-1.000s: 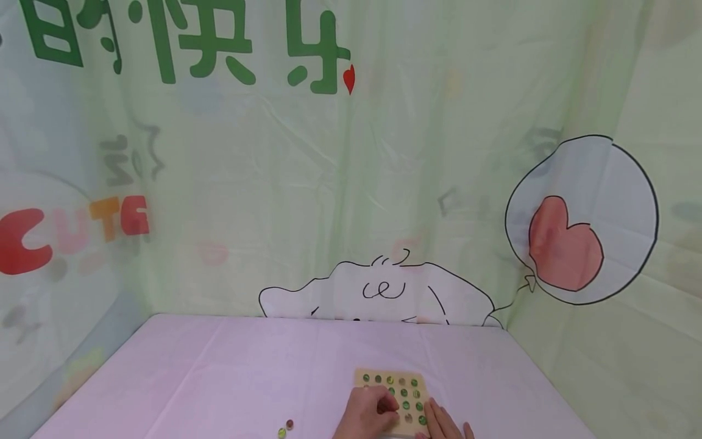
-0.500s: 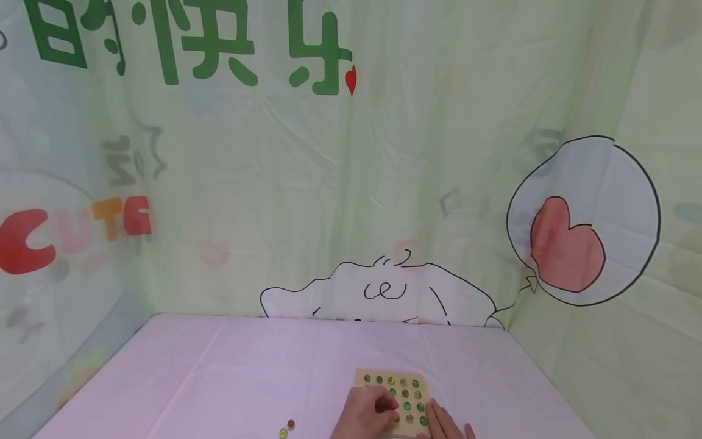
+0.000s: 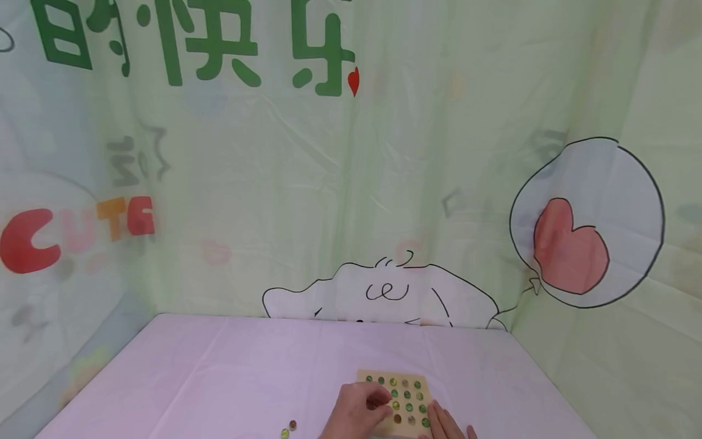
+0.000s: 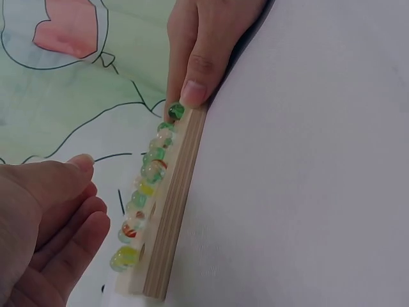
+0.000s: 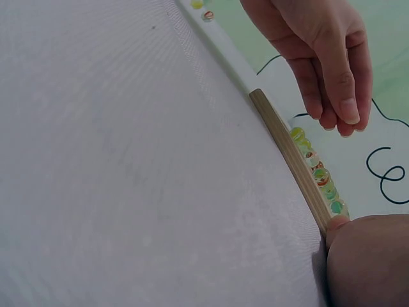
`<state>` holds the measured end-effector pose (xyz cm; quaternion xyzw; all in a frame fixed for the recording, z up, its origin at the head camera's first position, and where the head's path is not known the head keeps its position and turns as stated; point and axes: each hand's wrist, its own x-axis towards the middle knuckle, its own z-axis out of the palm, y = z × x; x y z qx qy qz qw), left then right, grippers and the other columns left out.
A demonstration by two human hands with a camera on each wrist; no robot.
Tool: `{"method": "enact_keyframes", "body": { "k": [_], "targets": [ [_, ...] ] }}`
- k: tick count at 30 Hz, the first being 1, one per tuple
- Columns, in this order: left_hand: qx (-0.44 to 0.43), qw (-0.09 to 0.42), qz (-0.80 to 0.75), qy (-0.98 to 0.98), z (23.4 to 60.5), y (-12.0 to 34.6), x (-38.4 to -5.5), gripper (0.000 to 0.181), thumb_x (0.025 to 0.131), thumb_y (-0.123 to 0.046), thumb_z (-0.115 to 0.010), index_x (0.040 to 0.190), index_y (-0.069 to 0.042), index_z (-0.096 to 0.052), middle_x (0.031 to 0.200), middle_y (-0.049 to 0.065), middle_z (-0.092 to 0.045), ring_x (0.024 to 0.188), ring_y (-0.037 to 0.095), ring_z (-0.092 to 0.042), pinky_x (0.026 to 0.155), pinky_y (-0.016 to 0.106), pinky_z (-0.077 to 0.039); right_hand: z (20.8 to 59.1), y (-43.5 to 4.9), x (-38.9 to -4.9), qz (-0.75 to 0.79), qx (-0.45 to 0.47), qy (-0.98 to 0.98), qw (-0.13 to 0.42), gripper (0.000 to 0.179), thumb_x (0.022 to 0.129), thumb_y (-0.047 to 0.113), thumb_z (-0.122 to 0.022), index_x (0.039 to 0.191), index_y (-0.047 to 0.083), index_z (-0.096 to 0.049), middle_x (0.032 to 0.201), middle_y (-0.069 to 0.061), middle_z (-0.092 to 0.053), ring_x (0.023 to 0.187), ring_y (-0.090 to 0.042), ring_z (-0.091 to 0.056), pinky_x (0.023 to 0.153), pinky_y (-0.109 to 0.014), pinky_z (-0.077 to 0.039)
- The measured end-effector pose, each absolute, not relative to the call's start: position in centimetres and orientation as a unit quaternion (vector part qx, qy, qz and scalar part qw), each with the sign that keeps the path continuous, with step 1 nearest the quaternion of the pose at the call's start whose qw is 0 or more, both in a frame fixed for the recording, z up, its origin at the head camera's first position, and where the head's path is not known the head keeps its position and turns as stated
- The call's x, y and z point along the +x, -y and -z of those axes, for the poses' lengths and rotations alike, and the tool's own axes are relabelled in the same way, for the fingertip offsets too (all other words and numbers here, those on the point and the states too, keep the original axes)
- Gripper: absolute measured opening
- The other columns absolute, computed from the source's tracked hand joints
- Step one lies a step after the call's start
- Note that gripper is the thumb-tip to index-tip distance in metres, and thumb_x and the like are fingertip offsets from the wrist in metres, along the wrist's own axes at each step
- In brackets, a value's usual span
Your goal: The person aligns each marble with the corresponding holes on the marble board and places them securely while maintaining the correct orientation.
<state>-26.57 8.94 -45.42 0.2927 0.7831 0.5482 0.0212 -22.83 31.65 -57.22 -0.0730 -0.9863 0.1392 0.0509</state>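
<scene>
A light wooden board with rows of glass marbles in its holes lies on the table. My left hand hovers over its left part, thumb and fingers loosely bent and apart, nothing between them. In the left wrist view the same left hand is beside the marbles, clear of them. My right hand holds the board's near right corner, thumb on the front edge and fingers along the right side. A brown marble sits in the nearest row, just right of my left fingertips. The board's left columns are partly hidden by that hand.
Two loose marbles, one brown and one yellow-green, lie on the lilac tablecloth left of the board. A printed curtain hangs behind the table and at both sides.
My left hand has lifted off the board and drawn back left, its fingertips parting. A brown marble and a yellow-green one above it now show where the fingers were. The right hand stays put.
</scene>
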Motion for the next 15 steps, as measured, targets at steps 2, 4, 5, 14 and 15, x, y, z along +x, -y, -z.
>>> {"method": "enact_keyframes", "body": {
  "k": [2,4,5,14,15],
  "targets": [
    [0.292,0.021,-0.548,-0.784,45.4,-8.6,-26.6,0.012,0.084,-0.006,-0.076,0.095,-0.003,-0.074,0.080,-0.005,-0.071,0.070,-0.004,-0.059,0.064,0.016,-0.050,56.6,-31.4,-22.4,-0.139,-0.068,0.986,0.061,0.118,0.075,0.089,0.005,0.153,0.011,-0.036,0.158,-0.006,-0.038,0.144,-0.034,-0.037,0.113,-0.072,-0.011],
    [0.293,0.020,-0.548,-0.784,45.4,-8.4,-26.6,0.014,0.084,-0.006,-0.076,0.097,-0.003,-0.074,0.082,-0.004,-0.071,0.072,-0.004,-0.059,0.065,0.016,-0.050,55.7,-30.9,-21.8,-0.147,-0.066,0.985,0.066,0.112,0.080,0.088,-0.003,0.152,0.010,-0.037,0.158,-0.006,-0.039,0.143,-0.035,-0.038,0.112,-0.072,-0.012],
    [0.293,0.020,-0.549,-0.783,45.4,-8.2,-26.6,0.014,0.084,-0.006,-0.076,0.098,-0.003,-0.074,0.082,-0.004,-0.072,0.072,-0.003,-0.060,0.066,0.016,-0.050,55.2,-30.7,-21.5,-0.147,-0.067,0.985,0.063,0.104,0.085,0.085,-0.012,0.152,0.010,-0.037,0.158,-0.006,-0.039,0.143,-0.035,-0.037,0.113,-0.071,-0.012],
    [0.288,0.014,-0.545,-0.788,45.1,-7.2,-26.4,0.015,0.084,-0.009,-0.077,0.098,-0.007,-0.074,0.084,-0.005,-0.072,0.074,-0.004,-0.060,0.068,0.016,-0.051,52.3,-28.9,-20.2,-0.135,-0.095,0.986,0.038,0.084,0.096,0.070,-0.033,0.151,0.007,-0.039,0.156,-0.009,-0.041,0.143,-0.035,-0.038,0.115,-0.068,-0.016],
    [0.289,0.011,-0.544,-0.788,45.1,-7.0,-26.4,0.014,0.084,-0.009,-0.077,0.097,-0.007,-0.074,0.084,-0.006,-0.072,0.074,-0.004,-0.060,0.068,0.016,-0.051,52.1,-28.8,-20.1,-0.136,-0.094,0.986,0.036,0.083,0.096,0.070,-0.033,0.151,0.007,-0.039,0.156,-0.009,-0.041,0.143,-0.036,-0.038,0.115,-0.068,-0.016]
  ]
}}
